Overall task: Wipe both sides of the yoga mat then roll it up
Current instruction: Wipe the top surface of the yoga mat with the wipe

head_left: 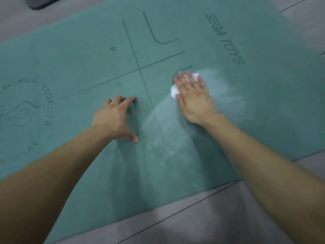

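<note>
A teal yoga mat lies flat and unrolled across the floor, printed side up with alignment lines and lettering. My right hand presses flat, fingers straight, on a small white wipe right of the mat's centre cross. Wet, paler streaks spread around and below that hand. My left hand braces on the mat left of the centre line, fingertips and thumb planted, holding nothing.
Grey tiled floor shows along the mat's near edge and at the far right. A dark object sits at the top left beyond the mat's far edge.
</note>
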`<action>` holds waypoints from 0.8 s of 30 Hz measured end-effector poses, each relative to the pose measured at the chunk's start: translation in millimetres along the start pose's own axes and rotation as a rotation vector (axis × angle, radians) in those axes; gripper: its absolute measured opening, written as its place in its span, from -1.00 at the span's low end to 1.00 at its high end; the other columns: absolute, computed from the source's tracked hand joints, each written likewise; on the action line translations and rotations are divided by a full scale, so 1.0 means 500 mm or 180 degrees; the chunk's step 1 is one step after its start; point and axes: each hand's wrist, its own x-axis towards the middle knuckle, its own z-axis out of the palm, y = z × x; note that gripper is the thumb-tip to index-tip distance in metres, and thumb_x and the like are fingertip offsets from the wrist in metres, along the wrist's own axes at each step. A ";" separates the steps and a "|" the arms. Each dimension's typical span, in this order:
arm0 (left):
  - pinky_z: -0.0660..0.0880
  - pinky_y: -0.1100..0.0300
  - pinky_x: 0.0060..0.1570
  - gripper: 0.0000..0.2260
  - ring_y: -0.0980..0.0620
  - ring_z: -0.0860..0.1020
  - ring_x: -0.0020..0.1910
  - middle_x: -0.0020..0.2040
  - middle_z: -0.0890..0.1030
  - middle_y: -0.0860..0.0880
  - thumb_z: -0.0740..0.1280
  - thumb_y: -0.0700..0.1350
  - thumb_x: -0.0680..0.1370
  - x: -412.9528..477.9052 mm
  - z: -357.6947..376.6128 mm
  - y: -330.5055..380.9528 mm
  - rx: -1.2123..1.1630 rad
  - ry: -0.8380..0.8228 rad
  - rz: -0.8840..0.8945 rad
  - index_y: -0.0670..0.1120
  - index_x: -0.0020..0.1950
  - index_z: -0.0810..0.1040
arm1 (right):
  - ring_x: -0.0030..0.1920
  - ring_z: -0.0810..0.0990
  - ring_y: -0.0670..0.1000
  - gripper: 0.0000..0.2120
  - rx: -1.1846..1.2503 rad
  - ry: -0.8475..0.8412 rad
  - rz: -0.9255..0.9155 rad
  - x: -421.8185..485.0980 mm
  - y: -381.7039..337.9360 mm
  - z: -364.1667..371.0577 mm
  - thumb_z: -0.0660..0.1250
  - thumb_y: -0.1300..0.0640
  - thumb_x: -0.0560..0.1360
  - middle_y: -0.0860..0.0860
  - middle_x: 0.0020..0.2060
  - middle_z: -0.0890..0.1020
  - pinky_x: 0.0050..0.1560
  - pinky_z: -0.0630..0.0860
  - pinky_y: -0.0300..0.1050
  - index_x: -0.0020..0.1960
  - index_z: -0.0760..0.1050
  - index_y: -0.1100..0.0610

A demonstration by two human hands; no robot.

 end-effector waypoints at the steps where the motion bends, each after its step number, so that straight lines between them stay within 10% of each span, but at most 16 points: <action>1: 0.54 -0.15 0.21 0.39 -0.11 0.30 0.50 0.53 0.30 0.09 0.70 0.38 0.00 0.003 0.001 -0.003 -0.0014 0.0013 -0.0050 0.19 0.68 0.01 | 0.70 -0.01 0.10 -0.41 0.0019 -0.0113 -0.0529 -0.017 -0.064 0.020 -0.09 -0.03 0.70 0.05 0.70 0.10 0.68 -0.16 0.15 0.71 0.09 0.09; 5: 0.56 -0.13 0.22 0.46 -0.10 0.29 0.50 0.53 0.27 0.08 0.68 0.41 -0.06 0.012 -0.001 -0.005 0.0125 -0.0053 -0.0122 0.10 0.68 0.02 | 0.70 0.04 0.05 -0.44 0.0004 -0.0405 -0.1618 -0.064 -0.193 0.053 0.00 -0.04 0.72 0.00 0.69 0.14 0.68 -0.10 0.10 0.70 0.15 0.04; 13: 0.54 -0.15 0.25 0.18 -0.12 0.37 0.42 0.42 0.35 0.03 0.69 0.38 0.06 0.049 -0.031 -0.037 0.0093 -0.0194 0.0191 0.18 0.59 0.27 | 0.70 -0.04 0.15 -0.38 -0.0127 -0.0076 0.0872 0.073 0.138 -0.027 -0.13 -0.05 0.71 0.11 0.71 0.01 0.67 -0.19 0.16 0.71 0.01 0.15; 20: 0.31 -0.13 0.55 0.48 -0.21 0.18 0.64 0.69 0.05 -0.11 0.77 0.22 0.02 0.095 -0.028 -0.052 -0.0153 -0.0269 -0.0102 0.05 0.73 -0.07 | 0.70 -0.11 0.04 -0.42 -0.0012 -0.0591 -0.1296 0.082 -0.219 0.044 -0.06 -0.10 0.76 0.00 0.72 -0.03 0.67 -0.19 0.14 0.73 -0.02 0.07; 24: 0.37 -0.20 0.50 0.45 -0.16 0.18 0.64 0.70 0.06 -0.02 0.73 0.33 0.00 0.099 -0.025 -0.067 -0.0114 -0.0276 -0.0117 0.12 0.71 -0.03 | 0.69 0.02 0.16 -0.43 -0.0219 -0.0175 -0.0458 0.153 -0.013 0.024 -0.02 0.00 0.71 0.13 0.69 0.11 0.67 -0.09 0.21 0.69 0.14 0.14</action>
